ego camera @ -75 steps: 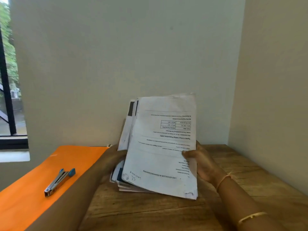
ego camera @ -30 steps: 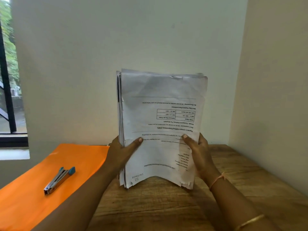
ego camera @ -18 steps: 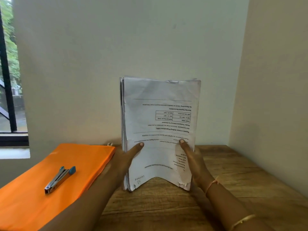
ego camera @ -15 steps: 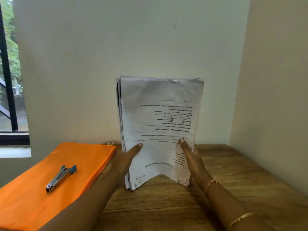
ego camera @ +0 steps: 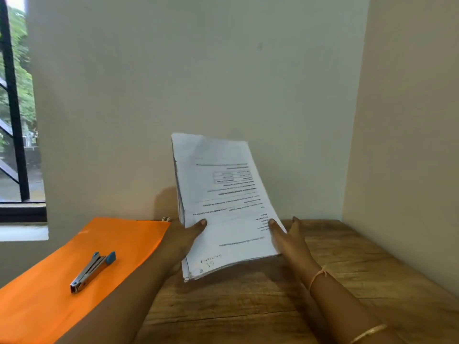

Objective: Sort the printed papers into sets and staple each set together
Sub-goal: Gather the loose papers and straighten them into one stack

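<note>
A two-handed grip holds one thick stack of papers (ego camera: 223, 199) on end above the table (ego camera: 248, 309). The left hand (ego camera: 182, 240) pinches the lower left edge, thumb on the front sheet and fingers out of sight behind. The right hand (ego camera: 289, 243) is looser, thumb flat on the front sheet and fingers straight beside the lower right edge.

Well to the left of the grip, one orange folder (ego camera: 44, 306) lies flat on the table. One stapler (ego camera: 93, 271) rests on it, its blue end pointing toward the grip. It is apart from both hands and nearer the left one.

From the grip, the stack's long axis rises and leans left, its printed face toward the camera with the text upside down. Its lower left corner dips closest to the table; whether it touches cannot be told. The sheets are too tightly packed to count.

To the right of the grip the wooden table runs bare to the wall corner.

No separate or stapled set is in view, so the sorting appears not yet begun. The stack would likely need to be laid flat between the hands before sheets are dealt out. The left hand has the shorter reach to the stapler.
</note>
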The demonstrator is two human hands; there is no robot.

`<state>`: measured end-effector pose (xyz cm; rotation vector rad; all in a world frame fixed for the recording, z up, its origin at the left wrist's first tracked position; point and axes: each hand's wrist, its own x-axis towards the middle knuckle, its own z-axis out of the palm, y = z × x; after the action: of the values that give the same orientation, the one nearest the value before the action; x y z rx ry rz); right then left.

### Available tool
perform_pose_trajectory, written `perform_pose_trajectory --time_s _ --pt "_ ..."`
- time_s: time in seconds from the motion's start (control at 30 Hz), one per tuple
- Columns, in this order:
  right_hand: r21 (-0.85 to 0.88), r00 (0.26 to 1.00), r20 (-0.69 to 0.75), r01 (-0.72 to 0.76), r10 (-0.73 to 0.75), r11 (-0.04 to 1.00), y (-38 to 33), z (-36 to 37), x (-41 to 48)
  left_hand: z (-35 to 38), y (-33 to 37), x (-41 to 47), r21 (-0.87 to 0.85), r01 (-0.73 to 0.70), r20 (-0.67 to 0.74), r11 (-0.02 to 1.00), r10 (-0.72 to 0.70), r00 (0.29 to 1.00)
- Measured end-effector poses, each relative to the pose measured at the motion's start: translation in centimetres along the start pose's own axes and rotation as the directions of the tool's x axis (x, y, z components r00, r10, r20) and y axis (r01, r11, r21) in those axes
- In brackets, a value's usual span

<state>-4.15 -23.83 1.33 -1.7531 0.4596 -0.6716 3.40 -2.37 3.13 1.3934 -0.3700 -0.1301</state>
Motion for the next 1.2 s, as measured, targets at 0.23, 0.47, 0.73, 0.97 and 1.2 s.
perform_pose_trajectory --time_s 0.23,0.47,0.73,0.97,1.2 --pt "0.445 0.976 0.098 -0.216 0.193 0.869 -1.9 1.0 -1.9 1.4 -1.0 0.6 -0.192 0.054 -0.196 0.98 -0.092 0.976" --pt "0.517 0.943 0.33 -0.21 0.033 0.83 -2.5 3.7 -3.8 3.0 -1.5 -1.1 -0.221 -0.017 -0.152 0.975 -0.018 0.988" --pt "0.435 0.994 0.106 -0.053 0.008 0.899 -2.4 0.0 -1.5 -0.5 0.9 1.5 -0.519 -0.061 -0.182 0.853 -0.04 0.983" --pt "0.187 0.968 -0.152 0.228 -0.202 0.955 -2.3 -3.2 -0.6 -4.4 1.4 1.6 -0.035 -0.047 -0.156 0.998 0.041 0.987" --pt "0.13 0.915 -0.2 0.379 -0.35 0.916 -2.2 -3.6 -0.8 -3.5 -0.1 1.3 0.576 -0.204 0.067 0.792 0.202 0.977"
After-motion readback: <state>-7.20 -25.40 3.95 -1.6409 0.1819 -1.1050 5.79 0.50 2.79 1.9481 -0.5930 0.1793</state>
